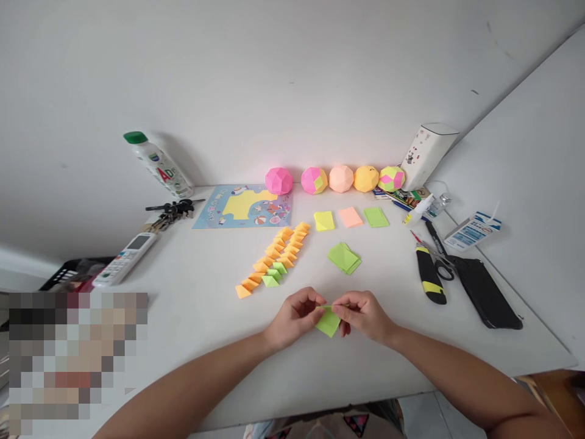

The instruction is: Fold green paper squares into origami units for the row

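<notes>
A green paper square (pixel 328 324) is pinched along its top edge between my two hands, low over the front of the table. My left hand (pixel 299 314) grips its left corner with thumb and fingers. The right corner is in the fingers of my right hand (pixel 363 314). Just beyond them lies a loose stack of green paper sheets (pixel 343 258). Two slanting rows of small folded paper pieces stand to the left, mostly orange pieces (pixel 274 251) with a few green pieces (pixel 274 274) at the near end.
Yellow (pixel 324 221), peach (pixel 351 217) and green note pads (pixel 375 217) lie farther back. Several faceted paper balls (pixel 341 178) line the wall. A utility knife (pixel 429 274), scissors (pixel 443 268) and black pouch (pixel 487 292) are right; a remote (pixel 125 259), keys (pixel 171 213) and bottle (pixel 159 164) left.
</notes>
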A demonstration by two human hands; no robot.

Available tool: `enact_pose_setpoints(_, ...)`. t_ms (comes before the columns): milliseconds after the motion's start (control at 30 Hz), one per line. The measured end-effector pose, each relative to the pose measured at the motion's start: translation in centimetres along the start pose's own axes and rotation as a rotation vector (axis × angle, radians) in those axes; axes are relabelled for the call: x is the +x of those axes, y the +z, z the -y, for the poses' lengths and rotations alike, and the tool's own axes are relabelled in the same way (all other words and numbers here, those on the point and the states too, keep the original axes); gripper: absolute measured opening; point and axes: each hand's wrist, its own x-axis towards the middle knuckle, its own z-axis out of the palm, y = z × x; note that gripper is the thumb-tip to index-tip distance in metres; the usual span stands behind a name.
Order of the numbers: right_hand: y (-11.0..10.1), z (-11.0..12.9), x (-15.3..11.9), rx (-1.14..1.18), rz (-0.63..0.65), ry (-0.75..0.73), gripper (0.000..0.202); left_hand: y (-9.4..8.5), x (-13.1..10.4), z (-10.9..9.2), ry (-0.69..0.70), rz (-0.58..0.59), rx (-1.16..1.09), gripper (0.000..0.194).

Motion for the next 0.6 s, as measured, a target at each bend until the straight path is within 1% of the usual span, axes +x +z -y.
enact_pose_setpoints(167, 0.4, -0.18, -0.03, -0.059, 0.013, -0.02, 0.026, 0.34, 0.1, 0.34, 0.033, -0.016, 0.146, 0.026)
enact_pose_setpoints(333, 0.64, -0.22, 0.0, -0.091, 0.027, -0.054, 0.023, 0.3, 0.13, 0.38, 0.036, -0.019, 0.172, 0.024)
enact_pose_setpoints(433, 0.64, -0.23, -0.08, -0.106, 0.024, -0.073, 0.023, 0.21, 0.1, 0.22, 0.057, -0.012, 0.155, 0.024)
enact_pose_setpoints(600, 0.32, -0.16, -0.17, -0.092, -0.009, -0.073, 0.023, 0.01, 0.1, -0.16, 0.026, -0.034, 0.026, 0.024)
